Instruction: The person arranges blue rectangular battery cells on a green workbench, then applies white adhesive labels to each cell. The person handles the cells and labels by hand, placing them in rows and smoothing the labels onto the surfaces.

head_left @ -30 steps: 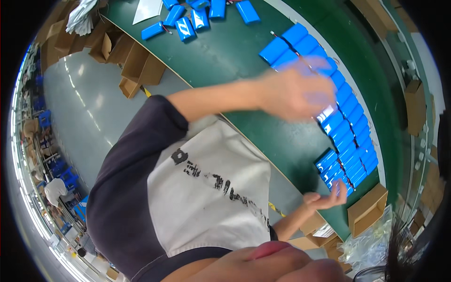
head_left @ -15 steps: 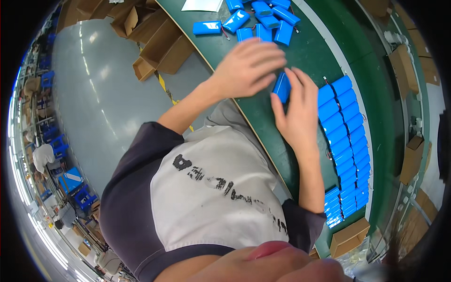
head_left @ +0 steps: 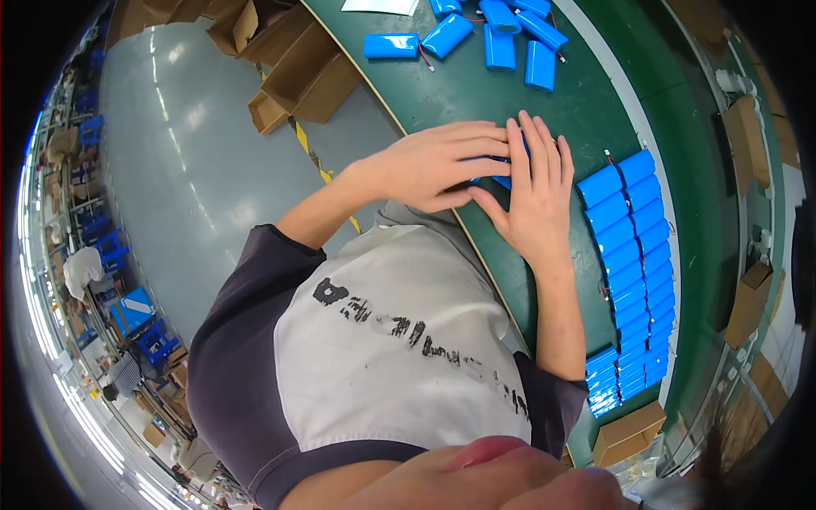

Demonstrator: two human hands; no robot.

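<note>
My left hand (head_left: 450, 166) lies over blue shrink-wrapped battery packs (head_left: 501, 182) near the edge of the green table, its fingers reaching across toward my right hand. From the other side my right hand (head_left: 537, 191), thumb toward the left hand, presses against the same packs. The two hands meet and cup the packs between them; only slivers of blue show, so I cannot tell how many lie there. Beyond the hands is a loose group of blue battery packs (head_left: 540, 65) with short wires and white plugs. To the right, more packs stand in neat rows (head_left: 625, 263).
A white sheet (head_left: 380, 6) lies at the table's far end. Open cardboard boxes (head_left: 314, 81) stand on the floor left of the green table (head_left: 425, 98). Another carton (head_left: 627, 433) sits at the near end of the rows. Shelving with cartons (head_left: 748, 302) runs along the right.
My left hand has come down from near the loose group to the packs by my right hand. The loose group has fewer packs at its near side. The right hand's fingers have straightened.
</note>
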